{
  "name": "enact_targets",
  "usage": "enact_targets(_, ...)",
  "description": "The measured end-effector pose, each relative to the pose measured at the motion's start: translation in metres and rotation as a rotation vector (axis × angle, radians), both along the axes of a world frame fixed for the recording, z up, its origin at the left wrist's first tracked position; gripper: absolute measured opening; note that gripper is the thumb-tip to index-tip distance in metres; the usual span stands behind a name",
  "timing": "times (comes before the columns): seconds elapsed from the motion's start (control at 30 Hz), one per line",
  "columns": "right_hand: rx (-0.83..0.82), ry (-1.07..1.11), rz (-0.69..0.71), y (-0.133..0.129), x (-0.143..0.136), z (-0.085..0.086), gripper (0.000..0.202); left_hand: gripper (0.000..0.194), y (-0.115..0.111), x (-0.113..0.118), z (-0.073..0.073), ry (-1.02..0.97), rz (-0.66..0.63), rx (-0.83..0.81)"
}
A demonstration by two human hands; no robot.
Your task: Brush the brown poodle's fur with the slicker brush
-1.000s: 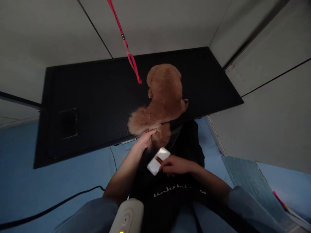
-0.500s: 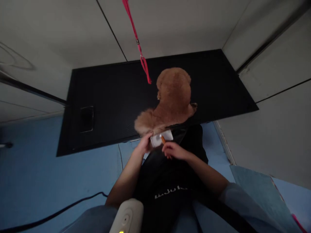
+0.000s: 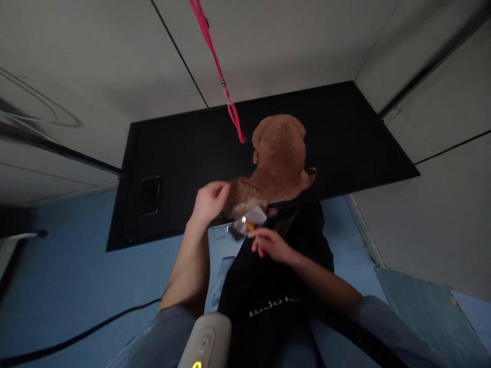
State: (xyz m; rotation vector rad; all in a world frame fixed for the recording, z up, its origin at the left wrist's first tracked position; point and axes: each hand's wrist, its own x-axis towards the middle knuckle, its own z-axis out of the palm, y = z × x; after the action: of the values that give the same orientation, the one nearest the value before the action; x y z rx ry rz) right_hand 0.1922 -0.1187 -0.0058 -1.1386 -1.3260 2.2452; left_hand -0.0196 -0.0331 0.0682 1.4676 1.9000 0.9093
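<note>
A brown curly-coated dog is on the black table, its back and rear towards me. In my right hand is a slicker brush with an orange-brown handle and a pale rectangular head. The fingers close round the handle, and the head, blurred by motion, lies right by the dog's rear fur. My left hand is raised left of the dog's rear, thumb and fingertips drawn together at the edge of the fur. Whatever is between those fingertips is too small to make out.
The black table has a rectangular cut-out at its left. A pink lead hangs down near the dog's head. Pale walls stand behind and right. A white device is at my lap, and a black cable runs left.
My left hand has let go of the brush head and moved up and left to the edge of the dog's fur. The right hand still holds the brush, its head now tilted and blurred.
</note>
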Motion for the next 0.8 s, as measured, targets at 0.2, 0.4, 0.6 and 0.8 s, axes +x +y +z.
enact_targets(0.2,-0.136,-0.055,0.305,-0.013,-0.009,0.008,0.031,0.029,0.072,0.053,-0.036,-0.212,-0.352,-0.133)
enact_targets(0.4,0.101,-0.063,-0.012,-0.006,-0.012,0.017,0.024,0.029,0.075,0.042,-0.060,-0.130,-0.456,-0.366)
enact_targets(0.6,0.041,-0.027,0.216,-0.013,-0.011,0.021,0.025,0.033,0.067,0.042,-0.069,-0.026,-0.425,-0.257)
enact_targets(0.8,0.241,-0.118,0.234,-0.028,-0.007,0.006,0.020,0.041,0.067,0.036,-0.077,0.004,-0.372,-0.211)
